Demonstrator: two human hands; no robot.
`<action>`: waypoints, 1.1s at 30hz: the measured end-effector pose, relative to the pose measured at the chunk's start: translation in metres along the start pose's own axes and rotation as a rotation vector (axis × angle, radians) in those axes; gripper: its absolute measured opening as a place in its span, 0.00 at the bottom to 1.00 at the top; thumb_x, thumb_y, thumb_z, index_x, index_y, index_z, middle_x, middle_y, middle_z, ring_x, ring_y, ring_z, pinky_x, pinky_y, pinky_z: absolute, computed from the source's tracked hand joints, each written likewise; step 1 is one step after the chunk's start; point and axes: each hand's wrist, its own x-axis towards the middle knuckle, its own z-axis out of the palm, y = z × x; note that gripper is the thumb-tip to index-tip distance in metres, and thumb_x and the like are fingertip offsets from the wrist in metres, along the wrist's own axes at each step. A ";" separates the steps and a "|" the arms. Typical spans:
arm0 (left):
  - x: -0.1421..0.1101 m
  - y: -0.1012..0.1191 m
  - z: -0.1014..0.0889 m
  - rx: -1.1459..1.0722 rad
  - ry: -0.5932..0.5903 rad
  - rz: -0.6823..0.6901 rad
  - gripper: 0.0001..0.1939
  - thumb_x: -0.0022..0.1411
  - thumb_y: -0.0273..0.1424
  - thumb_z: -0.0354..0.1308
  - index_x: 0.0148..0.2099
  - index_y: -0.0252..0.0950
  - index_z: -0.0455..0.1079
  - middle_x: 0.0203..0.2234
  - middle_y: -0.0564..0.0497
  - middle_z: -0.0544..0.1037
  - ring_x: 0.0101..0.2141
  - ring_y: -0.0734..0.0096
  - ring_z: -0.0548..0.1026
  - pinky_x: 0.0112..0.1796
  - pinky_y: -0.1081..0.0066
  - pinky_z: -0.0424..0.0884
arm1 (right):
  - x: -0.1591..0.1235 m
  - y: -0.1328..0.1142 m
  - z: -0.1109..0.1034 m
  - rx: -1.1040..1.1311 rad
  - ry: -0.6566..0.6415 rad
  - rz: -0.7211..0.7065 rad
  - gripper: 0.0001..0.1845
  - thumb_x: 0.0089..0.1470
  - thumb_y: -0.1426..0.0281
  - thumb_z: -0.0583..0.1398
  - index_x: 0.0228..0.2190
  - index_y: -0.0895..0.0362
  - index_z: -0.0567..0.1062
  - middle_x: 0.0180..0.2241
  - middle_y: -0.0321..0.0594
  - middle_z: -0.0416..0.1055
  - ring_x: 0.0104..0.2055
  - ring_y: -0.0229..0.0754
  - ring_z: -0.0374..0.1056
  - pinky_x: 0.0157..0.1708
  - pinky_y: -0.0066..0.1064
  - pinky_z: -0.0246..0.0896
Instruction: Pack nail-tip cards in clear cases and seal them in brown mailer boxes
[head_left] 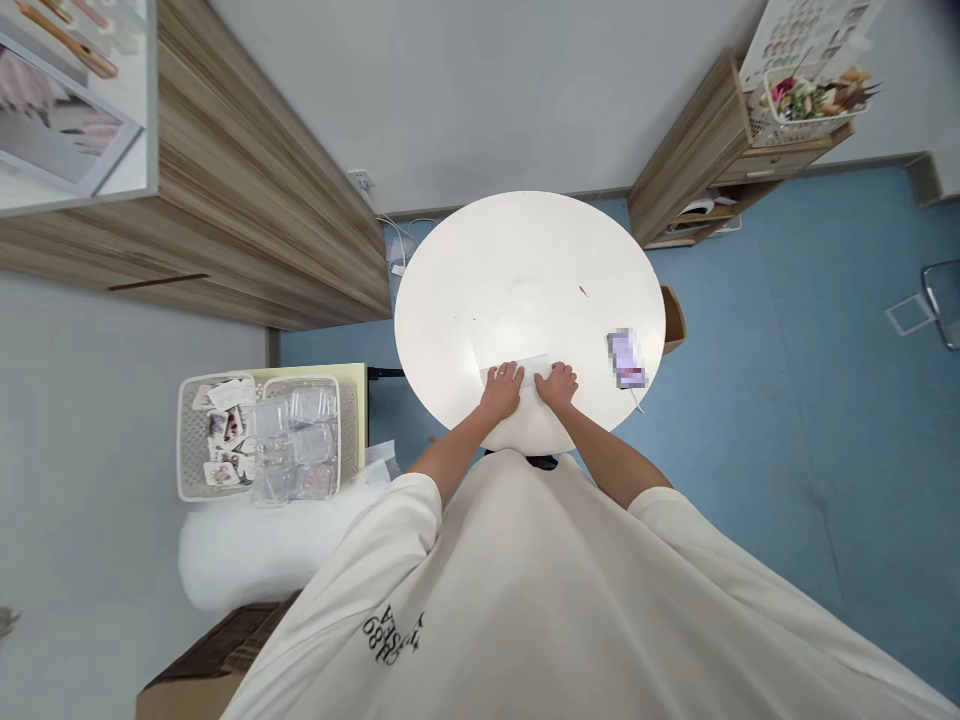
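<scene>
Your left hand (501, 390) and right hand (556, 387) hide much of the white sheet (536, 368). The device (626, 358) nearby is blurred beyond reading, and the red speck (583, 291) is too small to identify.

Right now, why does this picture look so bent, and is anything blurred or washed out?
In the head view, wide-angle distortion bends the cabinet and stretches the shirt. Bright glare washes out the round table, and a pixelated object beside the right hand is too blurred to identify.
</scene>
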 end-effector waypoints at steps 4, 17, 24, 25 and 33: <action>-0.009 0.005 0.006 0.011 -0.081 0.044 0.37 0.62 0.23 0.49 0.72 0.35 0.51 0.69 0.36 0.58 0.68 0.50 0.55 0.65 0.46 0.47 | -0.002 -0.004 0.002 0.046 0.057 0.000 0.26 0.61 0.53 0.53 0.54 0.57 0.64 0.54 0.61 0.64 0.58 0.65 0.60 0.53 0.56 0.58; -0.002 0.003 0.009 0.025 -0.226 0.007 0.41 0.60 0.27 0.55 0.74 0.37 0.47 0.72 0.38 0.50 0.71 0.50 0.49 0.66 0.46 0.49 | 0.009 -0.008 0.005 0.148 -0.015 0.153 0.23 0.56 0.58 0.60 0.49 0.56 0.66 0.53 0.62 0.68 0.57 0.64 0.65 0.53 0.55 0.59; 0.000 0.004 0.000 0.025 -0.261 0.007 0.40 0.61 0.29 0.55 0.73 0.36 0.48 0.71 0.37 0.52 0.69 0.49 0.52 0.65 0.48 0.50 | 0.019 0.002 -0.001 0.314 -0.114 0.158 0.21 0.54 0.65 0.61 0.49 0.53 0.64 0.42 0.46 0.75 0.47 0.51 0.73 0.49 0.43 0.64; 0.000 0.004 -0.001 0.023 -0.265 0.008 0.40 0.61 0.29 0.56 0.73 0.36 0.49 0.71 0.36 0.52 0.69 0.49 0.52 0.65 0.49 0.51 | 0.018 0.002 -0.002 0.332 -0.111 0.121 0.19 0.54 0.65 0.61 0.48 0.53 0.66 0.41 0.44 0.75 0.45 0.49 0.73 0.47 0.40 0.65; -0.002 -0.001 -0.015 -0.107 -0.242 0.011 0.33 0.59 0.23 0.53 0.67 0.37 0.58 0.70 0.39 0.56 0.68 0.53 0.57 0.65 0.48 0.50 | -0.002 -0.010 0.007 0.295 -0.127 -0.276 0.19 0.57 0.69 0.57 0.51 0.52 0.68 0.38 0.38 0.73 0.41 0.44 0.70 0.40 0.32 0.62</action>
